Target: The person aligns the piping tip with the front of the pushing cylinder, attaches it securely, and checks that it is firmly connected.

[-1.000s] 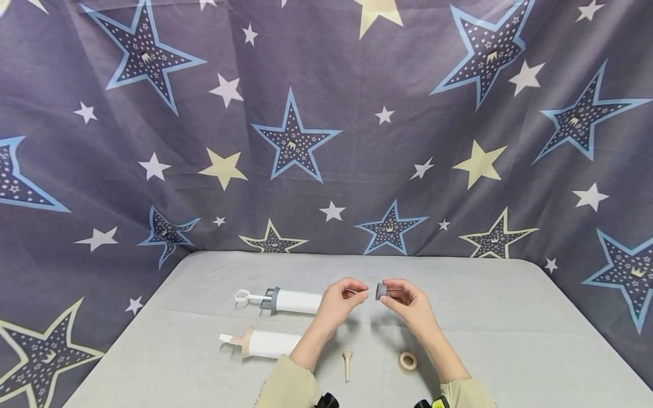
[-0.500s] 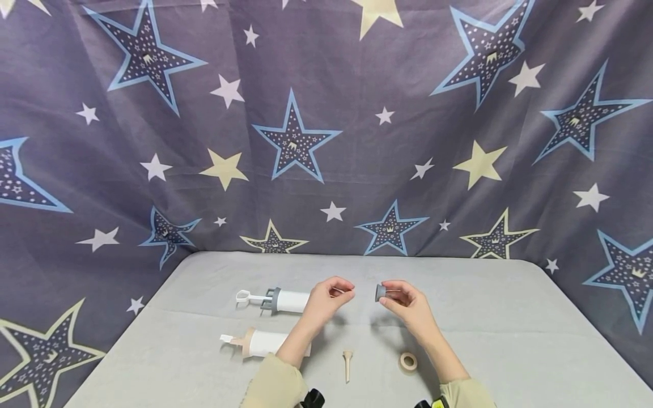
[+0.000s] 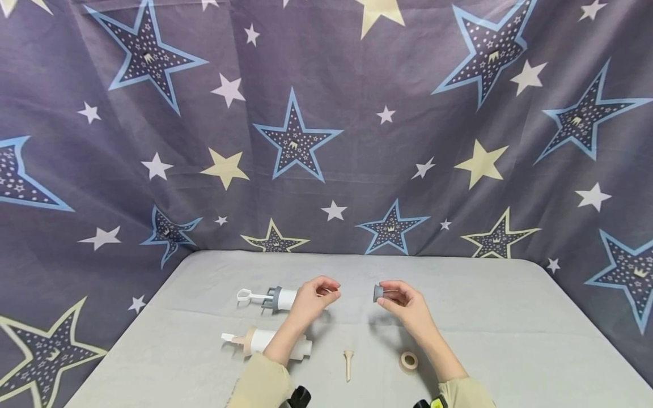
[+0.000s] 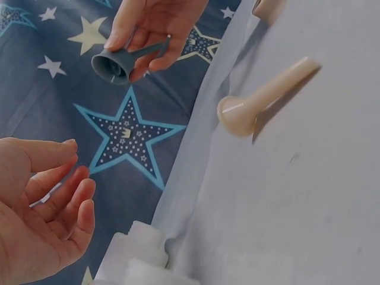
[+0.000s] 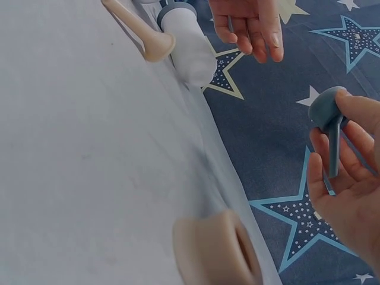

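Pale table (image 3: 510,317), right grip (image 3: 410,305) pinching grey funnel (image 3: 378,293), left grip (image 3: 311,298) relaxed; two white cylinders (image 3: 262,341) (image 3: 287,299), contents hidden

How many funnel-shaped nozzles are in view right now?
2: the grey nozzle held in the right hand, and the beige nozzle lying on the table, left of the beige ring. Others may be hidden.

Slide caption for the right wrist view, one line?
Right hand pinches a gray funnel-shaped piece; a beige ring and beige funnel-shaped piece lie on the pale tabletop.
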